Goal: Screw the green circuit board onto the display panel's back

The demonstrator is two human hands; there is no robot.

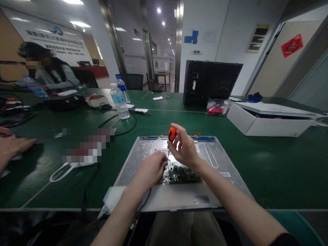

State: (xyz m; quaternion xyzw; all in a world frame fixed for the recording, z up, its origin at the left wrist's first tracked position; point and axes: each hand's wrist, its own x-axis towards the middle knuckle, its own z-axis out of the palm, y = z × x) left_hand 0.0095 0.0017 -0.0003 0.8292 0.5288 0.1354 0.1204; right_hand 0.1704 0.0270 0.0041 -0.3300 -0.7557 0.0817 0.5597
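Observation:
My right hand (185,147) grips a screwdriver (172,134) by its orange and black handle. The shaft points down, nearly upright, to the upper left edge of a green circuit board (180,174). My left hand (151,167) rests at the board's left side, its fingertips drawn together beside the screwdriver's tip. Whatever those fingers pinch, if anything, is hidden. Under the board lies a flat silver metal panel (212,181), with a blue strip (202,138) along its far edge. A dark cable (146,201) runs below my left wrist.
Two water bottles (120,102) stand at the back left of the green table (266,157). A black monitor casing (211,83) and a white box (271,119) are at the right. Another person's hand (15,145) lies on the table at far left; a seated person (51,66) is beyond.

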